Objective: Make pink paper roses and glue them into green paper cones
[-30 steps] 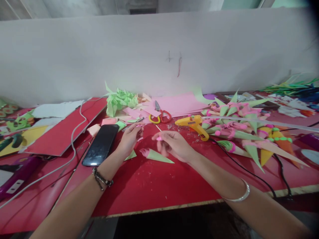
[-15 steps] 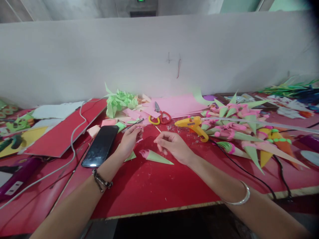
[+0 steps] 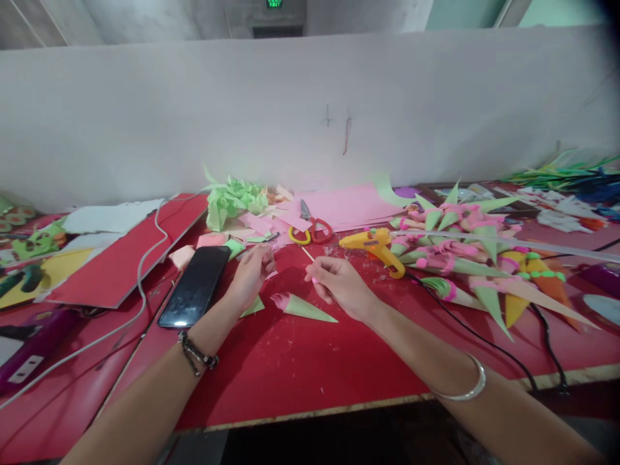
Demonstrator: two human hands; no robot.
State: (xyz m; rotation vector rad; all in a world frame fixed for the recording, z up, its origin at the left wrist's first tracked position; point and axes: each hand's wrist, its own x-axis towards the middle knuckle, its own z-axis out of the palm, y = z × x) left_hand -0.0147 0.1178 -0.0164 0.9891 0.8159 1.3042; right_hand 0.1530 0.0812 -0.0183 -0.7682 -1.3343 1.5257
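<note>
My left hand (image 3: pixel 252 268) is above the red table, right of the black phone (image 3: pixel 196 284), with its fingers curled in. What they hold, if anything, is hidden. My right hand (image 3: pixel 336 284) is closed, with a small round pink piece (image 3: pixel 315 280) showing at the thumb and fingertips. Just beyond those fingers a thin pale stick (image 3: pixel 308 253) lies on the table. Between and below the hands lies a pale green paper cone (image 3: pixel 310 308) with pink paper in its wide end. A green paper piece (image 3: pixel 254 306) is partly covered by my left wrist.
A yellow glue gun (image 3: pixel 372 244) lies right of my right hand, its black cord running to the table's front edge. Behind are scissors (image 3: pixel 312 230) and a crumpled green paper pile (image 3: pixel 235 200). Several finished paper cones (image 3: pixel 465 245) are heaped at right. A white cable (image 3: pixel 141 271) crosses the left.
A small pink piece now shows at my right fingertips. My left fingers have curled in a little more. The cone, phone and glue gun have stayed in place.
</note>
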